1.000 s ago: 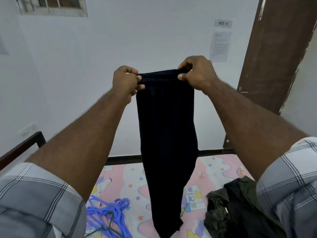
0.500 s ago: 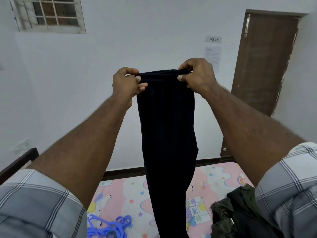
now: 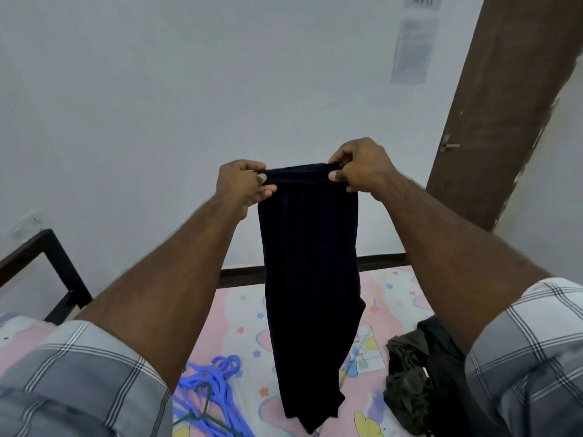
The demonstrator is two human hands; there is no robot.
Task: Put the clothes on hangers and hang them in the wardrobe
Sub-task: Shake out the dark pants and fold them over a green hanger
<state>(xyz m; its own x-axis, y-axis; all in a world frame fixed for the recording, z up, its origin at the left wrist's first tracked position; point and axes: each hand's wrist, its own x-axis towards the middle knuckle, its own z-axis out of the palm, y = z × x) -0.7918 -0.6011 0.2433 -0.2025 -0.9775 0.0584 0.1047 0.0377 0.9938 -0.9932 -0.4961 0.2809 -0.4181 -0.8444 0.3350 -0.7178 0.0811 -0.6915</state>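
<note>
A pair of dark navy trousers (image 3: 310, 279) hangs straight down in front of me, folded lengthwise. My left hand (image 3: 241, 184) pinches the left end of the waistband and my right hand (image 3: 361, 167) pinches the right end, both held out at arm's length above the bed. The trouser hem dangles just over the mattress. A bunch of blue plastic hangers (image 3: 211, 395), with a dark green one among them, lies on the bed at the lower left. The wardrobe is not in view.
The bed (image 3: 239, 323) has a pink cartoon-print sheet. A heap of dark green and black clothes (image 3: 416, 376) lies on it at the right. A dark bed frame (image 3: 53, 260) stands at the left. A brown door (image 3: 504, 105) is at the right, beside the white wall.
The view has tipped down and the hands with the trousers sit lower in the frame. More of the bed, hangers and the trouser hem show. The grip is unchanged.
</note>
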